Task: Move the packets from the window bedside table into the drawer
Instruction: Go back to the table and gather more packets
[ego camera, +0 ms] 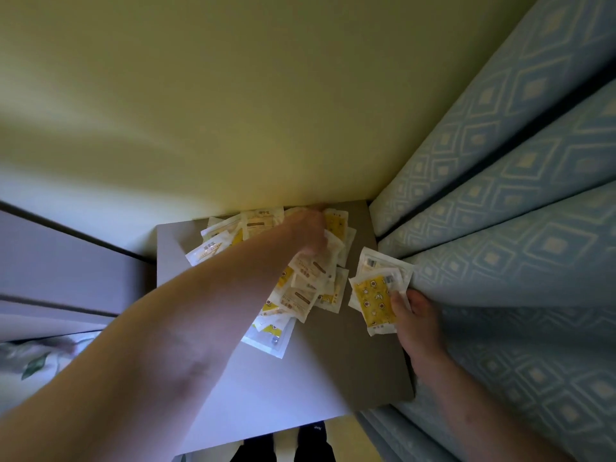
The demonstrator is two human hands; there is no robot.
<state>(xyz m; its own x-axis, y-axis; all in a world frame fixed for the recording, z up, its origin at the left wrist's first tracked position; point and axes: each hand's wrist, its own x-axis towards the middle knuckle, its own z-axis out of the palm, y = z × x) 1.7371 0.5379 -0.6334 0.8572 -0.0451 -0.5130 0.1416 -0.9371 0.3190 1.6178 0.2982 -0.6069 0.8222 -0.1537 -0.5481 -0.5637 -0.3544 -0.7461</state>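
Left hand (308,233) reaching into packet pile (300,281) at far side of bedside table (266,388), fingers closing on packets; right hand (411,315) pinching small stack (376,295), right of pile; drawer not visible.

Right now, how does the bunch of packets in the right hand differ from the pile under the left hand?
The bunch is only a few packets, fanned and pinched by the right hand near the curtain; the pile holds many more. The bunch is lifted off the table, while the pile lies scattered on it, the left hand reaching in. Both mix white and yellow packets.
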